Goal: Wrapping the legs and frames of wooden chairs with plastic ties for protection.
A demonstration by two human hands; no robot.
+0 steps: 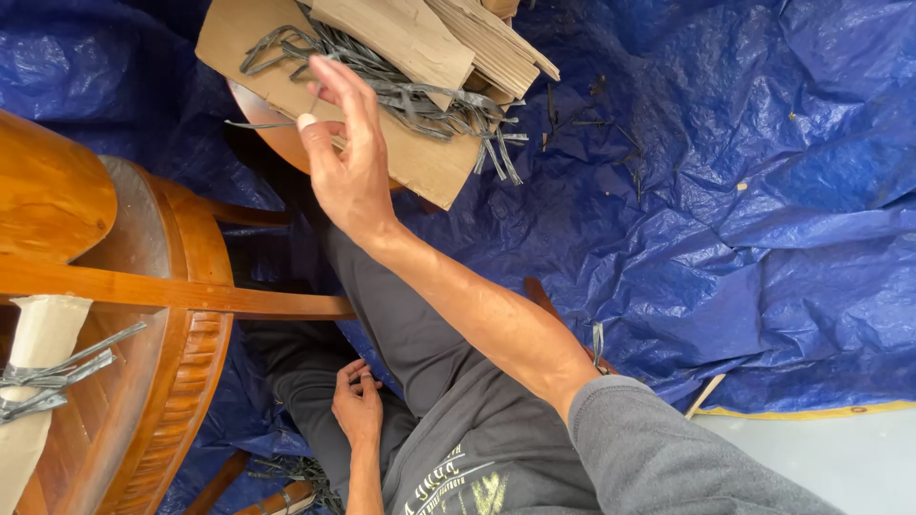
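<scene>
Reaching with right hand (348, 157), fingers spread and empty, over grey strips (420, 95) on cardboard (429, 167); left hand (356, 405) loosely curled on lap; pinching one strip probably next.

A tangled heap of flat grey strips (410, 95) lies across a brown cardboard sheet (429, 162), partly tucked under folded cardboard pieces (458, 38). Some strip ends hang over the sheet's edge onto the blue tarp.
</scene>
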